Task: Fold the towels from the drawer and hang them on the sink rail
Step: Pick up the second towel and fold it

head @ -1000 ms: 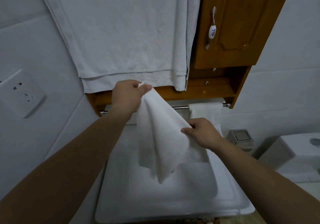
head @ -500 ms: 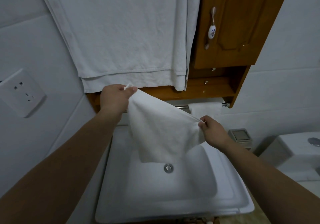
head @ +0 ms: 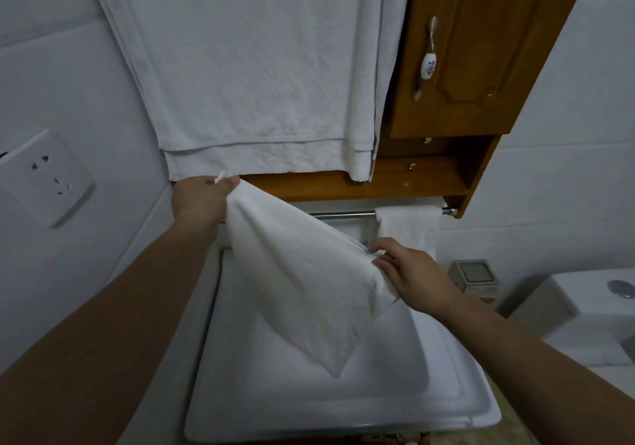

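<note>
Where the white sink basin (head: 220,393) sits below a wooden wall cabinet (head: 481,49), one white hand towel (head: 309,279) hangs in the air above the bowl, stretched slantwise between two hands.

- Left hand (head: 201,200): raised, upper left; thumb and fingers clamped on one towel corner, a tip of cloth showing above the knuckles.
- Right hand (head: 409,272): lower, to the right; fingers curled onto the towel's gathered edge, pinching it.
- Hand towel: creased from the high corner down to the low grip, with a loose pointed corner drooping over the bowl, clear of the basin.
- Sink rail (head: 340,215): metal bar under the cabinet shelf, behind the held towel.
- Folded towel (head: 407,228): white, draped over the rail's right end.
- Bath towel (head: 254,66): large, white, doubled, hanging flat on the wall above the left hand.
- Cabinet handle (head: 427,59): metal with a painted ceramic centre.
- Wall socket (head: 44,176): white, far left.
- Toilet cistern (head: 591,300): white, far right, with a small square box (head: 476,274) between it and the basin.
</note>
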A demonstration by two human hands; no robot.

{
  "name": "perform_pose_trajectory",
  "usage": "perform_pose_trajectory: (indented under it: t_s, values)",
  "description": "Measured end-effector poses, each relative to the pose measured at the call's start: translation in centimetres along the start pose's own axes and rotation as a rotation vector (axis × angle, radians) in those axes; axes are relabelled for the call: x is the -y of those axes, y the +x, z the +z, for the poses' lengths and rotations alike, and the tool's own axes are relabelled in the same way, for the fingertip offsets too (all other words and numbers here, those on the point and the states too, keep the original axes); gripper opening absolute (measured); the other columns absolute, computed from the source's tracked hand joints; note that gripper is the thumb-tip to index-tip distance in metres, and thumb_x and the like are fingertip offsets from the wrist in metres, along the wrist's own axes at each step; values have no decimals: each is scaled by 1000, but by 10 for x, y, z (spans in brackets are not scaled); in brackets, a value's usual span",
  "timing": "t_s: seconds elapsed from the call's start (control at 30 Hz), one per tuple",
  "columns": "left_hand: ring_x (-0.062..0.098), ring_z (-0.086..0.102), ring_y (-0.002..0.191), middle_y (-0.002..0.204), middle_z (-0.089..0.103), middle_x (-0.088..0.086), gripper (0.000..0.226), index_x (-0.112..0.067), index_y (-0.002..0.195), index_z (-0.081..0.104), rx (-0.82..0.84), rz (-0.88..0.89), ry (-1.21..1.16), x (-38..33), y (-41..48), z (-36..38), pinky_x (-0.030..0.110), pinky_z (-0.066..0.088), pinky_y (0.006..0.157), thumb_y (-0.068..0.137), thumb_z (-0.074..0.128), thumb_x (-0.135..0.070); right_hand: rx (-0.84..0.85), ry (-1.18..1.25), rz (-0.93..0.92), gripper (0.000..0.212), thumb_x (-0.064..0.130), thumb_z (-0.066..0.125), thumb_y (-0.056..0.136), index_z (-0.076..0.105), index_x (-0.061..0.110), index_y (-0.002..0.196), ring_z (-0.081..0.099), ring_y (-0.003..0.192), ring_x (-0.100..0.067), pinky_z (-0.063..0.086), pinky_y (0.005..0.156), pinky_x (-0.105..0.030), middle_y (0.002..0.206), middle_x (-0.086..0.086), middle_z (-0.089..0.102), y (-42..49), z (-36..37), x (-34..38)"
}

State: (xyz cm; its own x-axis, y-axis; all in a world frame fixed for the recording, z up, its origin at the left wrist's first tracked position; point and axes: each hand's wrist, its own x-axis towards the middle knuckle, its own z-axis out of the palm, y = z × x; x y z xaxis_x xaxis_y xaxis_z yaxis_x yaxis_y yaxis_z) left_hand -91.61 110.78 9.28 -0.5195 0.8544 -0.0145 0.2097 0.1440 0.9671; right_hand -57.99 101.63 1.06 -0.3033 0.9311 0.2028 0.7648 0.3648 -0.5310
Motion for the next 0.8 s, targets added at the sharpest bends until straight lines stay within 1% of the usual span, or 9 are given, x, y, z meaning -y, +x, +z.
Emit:
perform_pose_trajectory:
  t_s: [0.1,0.17,0.23,0.3,0.37,0.47,0.57,0.7,0.8]
  values:
    - [25,67,78,91,72,6,33,-11,94,76,-13,-71,-53,5,7,-4,30,51,62,70,83,-32,7,12,-97,17,26,52,102,61,27,117,59,85,-4,42,74,-9,107,8,70,1,3,6]
    - [26,68,81,89,72,4,29,-13,91,76,-16,-87,-68,6,9,-5,33,53,65,70,84,-31,24,64,-102,15,25,53,102,64,27,112,63,88,-6,47,76,-14,106,11,71,0,5,9]
    - [26,68,83,91,71,4,27,-14,91,75,-23,-94,-81,5,8,-5,36,56,69,71,84,-29,17,121,14,13,31,57,100,63,33,111,63,80,-6,49,71,-23,94,10,70,2,6,11]
    - [27,67,84,92,70,5,29,-12,96,75,-22,-96,-89,4,9,-4,36,56,71,72,84,-28,6,174,171,20,36,64,95,61,38,114,58,77,-4,42,65,-18,86,9,64,6,7,12]
    - [27,68,86,92,71,5,31,-13,94,75,-18,-98,-82,3,9,-3,39,58,77,71,85,-30,23,197,250,22,37,69,91,64,38,112,58,77,-7,39,64,-15,87,7,64,9,8,12]
    - [28,69,87,94,72,5,43,-13,98,75,-14,-103,-68,2,11,-4,49,58,83,64,86,-37,20,249,237,20,33,69,91,59,42,107,58,65,-10,42,57,-15,79,5,64,7,7,17]
    - [30,69,89,97,72,7,44,-13,101,74,-10,-123,-69,-1,11,-6,50,57,83,67,86,-36,-5,302,193,21,30,64,96,52,45,106,56,53,-11,50,53,-27,75,2,64,2,4,21]
    - [32,69,87,95,72,7,33,-17,86,72,-6,-142,-85,-6,13,-5,50,58,79,63,88,-36,11,376,165,14,23,61,98,63,37,93,61,53,-25,55,51,-36,73,1,65,0,1,25]
    - [31,70,86,94,73,6,40,-19,90,74,-5,-147,-62,-7,15,-3,53,58,75,59,87,-40,12,410,197,14,20,60,98,64,31,90,62,58,-28,57,49,-36,75,-2,65,-1,0,29]
